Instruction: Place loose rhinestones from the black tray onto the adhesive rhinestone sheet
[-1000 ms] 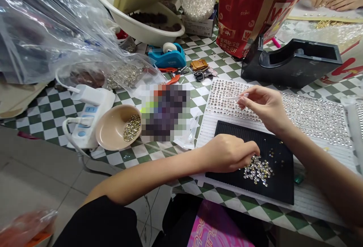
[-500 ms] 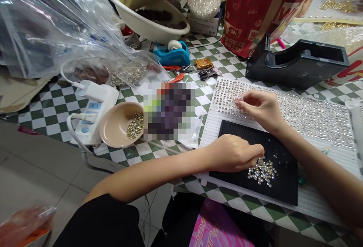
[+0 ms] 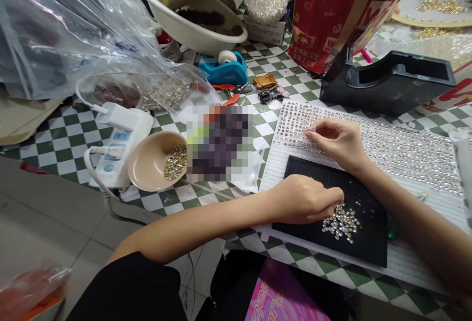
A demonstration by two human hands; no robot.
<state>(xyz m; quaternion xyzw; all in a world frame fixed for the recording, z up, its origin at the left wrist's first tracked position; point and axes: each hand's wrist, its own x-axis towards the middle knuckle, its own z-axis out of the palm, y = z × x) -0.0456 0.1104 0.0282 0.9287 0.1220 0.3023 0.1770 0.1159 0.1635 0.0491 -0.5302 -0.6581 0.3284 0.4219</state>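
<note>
Low in the right half of the frame, a black ridged tray [image 3: 365, 249] lies across a white sheet [image 3: 271, 173], presumably so that its grooves keep the loose rhinestones [image 3: 341, 225] from straying. The left hand [image 3: 309, 199] leans over that pile with its fingers curled closed at the edge of the stones; whether one is pinched between the tips I cannot tell. Just beyond, the right hand [image 3: 334, 139] is above the sheet, thumb and fingertips pressed together on what seems a slim clear stick [image 3: 311, 128], a grip that suits fine placing. Set rhinestones [image 3: 401, 154] fill the sheet's far part in close rows, while its near strip shows bare ruled lines.

At centre left, a beige bowl [image 3: 143, 163] is tilted, its remaining stones [image 3: 175, 162] gathered on one side, probably for easy reach. Farther back, a blue tape dispenser [image 3: 223, 72] and a black tape dispenser [image 3: 387, 90] stand off the sheet, likely to leave the hands room. A red paper bag [image 3: 320, 21] rises behind, upper right of centre.
</note>
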